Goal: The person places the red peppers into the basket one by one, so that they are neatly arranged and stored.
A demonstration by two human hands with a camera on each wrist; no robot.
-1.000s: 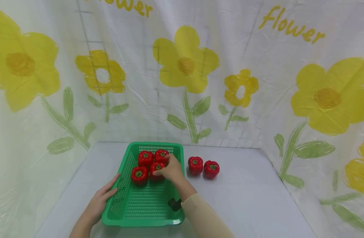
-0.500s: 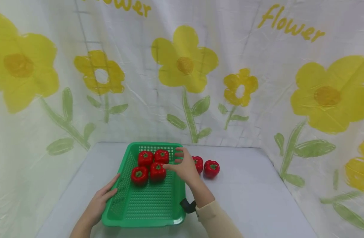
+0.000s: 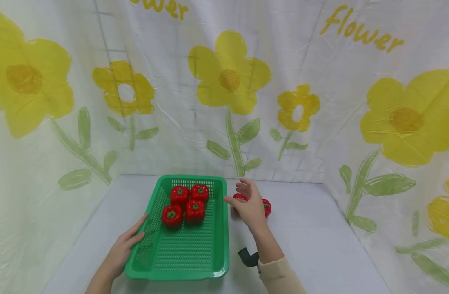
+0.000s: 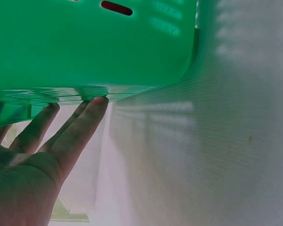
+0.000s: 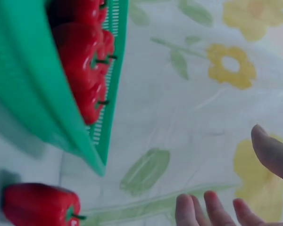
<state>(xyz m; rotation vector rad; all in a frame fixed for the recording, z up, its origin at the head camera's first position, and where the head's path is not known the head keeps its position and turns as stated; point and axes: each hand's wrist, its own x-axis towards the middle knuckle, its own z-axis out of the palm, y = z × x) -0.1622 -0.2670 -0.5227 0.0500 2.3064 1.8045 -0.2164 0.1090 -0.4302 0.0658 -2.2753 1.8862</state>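
Several red bell peppers (image 3: pixel 195 211) with green stems sit together toward the far end of a green plastic basket (image 3: pixel 225 237). My left hand (image 3: pixel 118 249) rests against the basket's left side; in the left wrist view its extended fingers (image 4: pixel 80 134) touch the outer wall. To the right of the basket, my right hand (image 3: pixel 251 207) is over two more bell peppers, its fingers spread and holding nothing. It partly covers the nearer pepper (image 3: pixel 240 197) and the one farther right (image 3: pixel 267 207). The right wrist view shows one loose pepper (image 5: pixel 37 203) beside the basket.
A white table (image 3: pixel 312 245) bears the basket and peppers. Behind it and at the sides hangs a pale curtain (image 3: pixel 165 134) printed with yellow flowers. A black curved piece (image 3: pixel 248 258) sits at my right wrist.
My right hand has let go of a bell pepper in the basket, moved right over the basket's rim, and come over the two loose peppers. The left hand has stayed put.
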